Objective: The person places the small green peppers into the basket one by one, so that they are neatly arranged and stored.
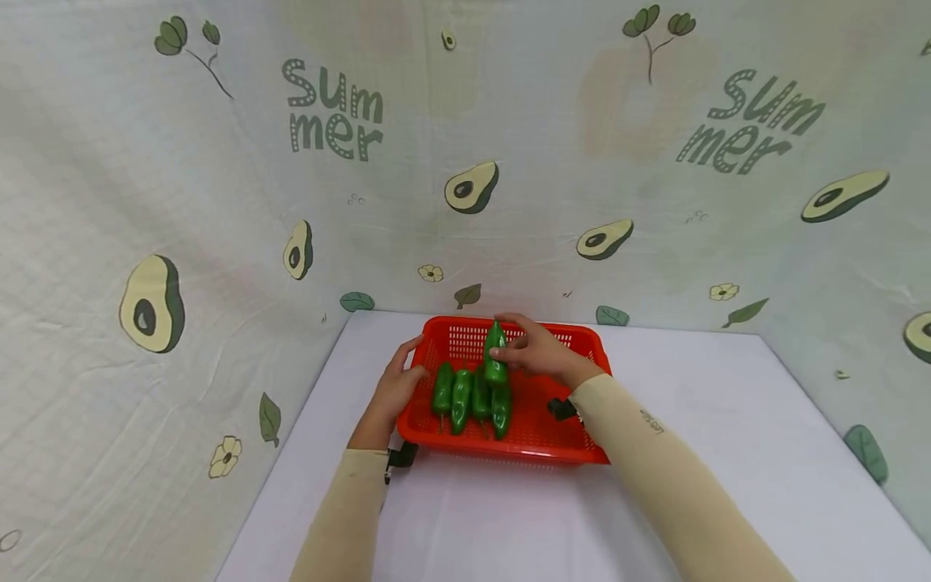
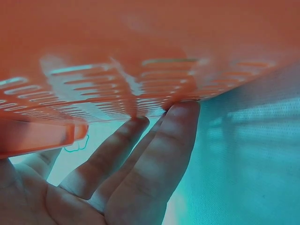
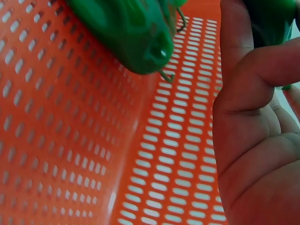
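Observation:
A red plastic basket [image 1: 541, 412] with slotted walls holds several long green peppers [image 1: 461, 400], lying side by side in its left half. Above them my right hand [image 1: 537, 349] pinches one more green pepper [image 1: 495, 356] between thumb and fingers, stem end up. In the right wrist view this held pepper [image 3: 272, 21] is partly cut off at the top right. My left hand [image 1: 396, 390] is at the basket's left side, its thumb over the rim. The left wrist view shows its fingers [image 2: 159, 154] fairly straight, their tips touching the basket's outer wall [image 2: 136, 84].
The basket stands on a white table [image 1: 676, 388], near its back edge. Behind and at both sides hangs a pale cloth [image 1: 531, 226] printed with avocados, leaves and lettering. Dark wrist straps [image 1: 402, 454] show at both sleeves.

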{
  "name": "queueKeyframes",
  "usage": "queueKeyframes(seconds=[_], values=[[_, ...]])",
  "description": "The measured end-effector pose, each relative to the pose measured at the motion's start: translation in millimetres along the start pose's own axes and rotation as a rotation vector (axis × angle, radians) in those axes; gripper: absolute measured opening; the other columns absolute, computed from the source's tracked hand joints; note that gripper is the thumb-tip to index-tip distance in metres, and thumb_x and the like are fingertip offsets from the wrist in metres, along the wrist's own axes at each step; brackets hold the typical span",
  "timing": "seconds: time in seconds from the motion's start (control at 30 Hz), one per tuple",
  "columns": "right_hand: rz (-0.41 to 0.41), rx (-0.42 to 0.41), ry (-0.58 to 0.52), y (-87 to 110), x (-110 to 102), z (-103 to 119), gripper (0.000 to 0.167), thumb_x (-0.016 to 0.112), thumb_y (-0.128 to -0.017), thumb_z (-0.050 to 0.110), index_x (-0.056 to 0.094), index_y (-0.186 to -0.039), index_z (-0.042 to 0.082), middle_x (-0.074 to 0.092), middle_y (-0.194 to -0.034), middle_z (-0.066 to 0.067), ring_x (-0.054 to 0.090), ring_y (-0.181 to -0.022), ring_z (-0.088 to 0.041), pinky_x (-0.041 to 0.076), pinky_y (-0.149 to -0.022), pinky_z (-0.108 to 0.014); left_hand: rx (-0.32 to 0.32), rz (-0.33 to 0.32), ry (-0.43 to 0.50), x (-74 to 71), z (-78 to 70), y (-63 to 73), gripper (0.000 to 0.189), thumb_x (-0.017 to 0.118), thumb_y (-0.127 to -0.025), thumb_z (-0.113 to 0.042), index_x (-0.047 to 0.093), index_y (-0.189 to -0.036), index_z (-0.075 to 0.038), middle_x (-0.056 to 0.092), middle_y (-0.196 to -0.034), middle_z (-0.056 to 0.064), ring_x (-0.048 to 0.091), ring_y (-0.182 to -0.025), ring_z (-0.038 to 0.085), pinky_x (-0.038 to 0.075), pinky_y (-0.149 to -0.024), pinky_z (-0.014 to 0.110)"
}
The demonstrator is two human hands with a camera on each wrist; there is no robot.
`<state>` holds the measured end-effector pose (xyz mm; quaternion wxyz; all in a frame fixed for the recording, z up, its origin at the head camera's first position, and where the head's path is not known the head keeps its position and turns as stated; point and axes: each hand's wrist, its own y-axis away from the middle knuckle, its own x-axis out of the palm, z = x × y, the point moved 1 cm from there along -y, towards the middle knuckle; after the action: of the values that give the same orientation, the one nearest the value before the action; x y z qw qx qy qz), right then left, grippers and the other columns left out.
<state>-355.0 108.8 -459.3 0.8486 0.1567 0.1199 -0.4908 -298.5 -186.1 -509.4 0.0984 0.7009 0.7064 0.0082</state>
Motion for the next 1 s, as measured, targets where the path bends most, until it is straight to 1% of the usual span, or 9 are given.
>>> queueKeyframes(seconds=[0.1,0.17,0.33,0.4,0.53,0.6,0.7,0.77,1.0], values=[[0.003,-0.002,0.003,-2.6,3.8,-2.3,0.083,0.083,-0.091,0.039,0.038,-0.16,0.033,0.074,-0.103,-0.012,0.068,-0.097,-0.046,0.059,-0.074,-0.045,0.001,0.002,0.006,0.9,0.6,-0.5,0.065,0.057,-0.097,-0.018,0.047,-0.154,-0.047,0.051,-0.153,0.011,0.064,-0.121,0.04,0.059,-0.094,0.054],[0.008,0.005,0.007,-3.7,6.1,-4.4,0.083,0.084,-0.091,0.039,0.038,-0.16,0.035,0.074,-0.104,-0.013,0.068,-0.097,-0.044,0.059,-0.074,-0.043,-0.001,0.001,0.012,1.3,0.9,-0.2,0.065,0.057,-0.097,-0.018,0.047,-0.154,-0.047,0.052,-0.152,0.012,0.064,-0.121,0.04,0.059,-0.094,0.055],[0.013,0.027,0.05,-4.2,10.3,-10.6,0.084,0.084,-0.09,0.038,0.039,-0.16,0.038,0.071,-0.116,-0.01,0.071,-0.1,-0.029,0.061,-0.089,-0.045,-0.012,-0.002,0.007,2.4,0.7,0.4,0.066,0.058,-0.096,-0.019,0.047,-0.154,-0.048,0.054,-0.151,0.01,0.066,-0.119,0.036,0.06,-0.091,0.053],[0.011,0.02,0.084,-4.8,11.4,-12.0,0.083,0.084,-0.09,0.039,0.039,-0.16,0.037,0.068,-0.119,-0.009,0.07,-0.102,-0.025,0.06,-0.092,-0.044,-0.011,-0.006,0.001,2.5,0.3,-0.1,0.066,0.058,-0.096,-0.019,0.047,-0.154,-0.048,0.054,-0.151,0.01,0.066,-0.118,0.035,0.061,-0.09,0.051],[0.006,-0.004,0.139,-7.3,13.3,-14.0,0.081,0.084,-0.09,0.041,0.042,-0.159,0.036,0.07,-0.113,-0.009,0.07,-0.1,-0.024,0.059,-0.091,-0.043,-0.01,-0.015,-0.013,1.3,0.2,-2.2,0.066,0.059,-0.095,-0.019,0.048,-0.153,-0.049,0.055,-0.15,0.009,0.066,-0.117,0.034,0.062,-0.088,0.05],[0.011,-0.007,0.147,-8.0,14.1,-15.5,0.081,0.084,-0.09,0.041,0.042,-0.159,0.035,0.071,-0.107,-0.01,0.071,-0.096,-0.025,0.059,-0.09,-0.043,-0.008,-0.012,-0.017,0.8,0.9,-3.0,0.066,0.059,-0.096,-0.019,0.048,-0.153,-0.049,0.055,-0.149,0.009,0.066,-0.118,0.035,0.062,-0.088,0.05],[0.024,-0.004,0.155,-8.9,15.7,-18.7,0.081,0.084,-0.091,0.04,0.041,-0.16,0.034,0.071,-0.105,-0.008,0.07,-0.095,-0.023,0.059,-0.09,-0.042,-0.012,-0.01,-0.031,-0.1,2.4,-2.9,0.066,0.059,-0.096,-0.019,0.047,-0.154,-0.048,0.054,-0.15,0.009,0.066,-0.118,0.035,0.061,-0.089,0.051],[0.032,-0.004,0.167,-9.6,16.6,-20.1,0.081,0.084,-0.091,0.039,0.041,-0.16,0.034,0.071,-0.105,-0.007,0.07,-0.094,-0.023,0.059,-0.09,-0.041,-0.012,-0.009,-0.04,-0.5,3.1,-2.7,0.067,0.058,-0.095,-0.018,0.046,-0.155,-0.047,0.053,-0.151,0.01,0.065,-0.118,0.035,0.061,-0.091,0.051],[-0.005,-0.037,0.217,-10.3,16.0,-19.3,0.082,0.085,-0.089,0.037,0.044,-0.159,0.032,0.068,-0.117,-0.006,0.069,-0.103,-0.023,0.061,-0.091,-0.044,-0.007,-0.017,-0.037,-0.1,0.2,-3.1,0.067,0.059,-0.096,-0.019,0.046,-0.154,-0.049,0.052,-0.151,0.007,0.064,-0.118,0.034,0.062,-0.089,0.05]])
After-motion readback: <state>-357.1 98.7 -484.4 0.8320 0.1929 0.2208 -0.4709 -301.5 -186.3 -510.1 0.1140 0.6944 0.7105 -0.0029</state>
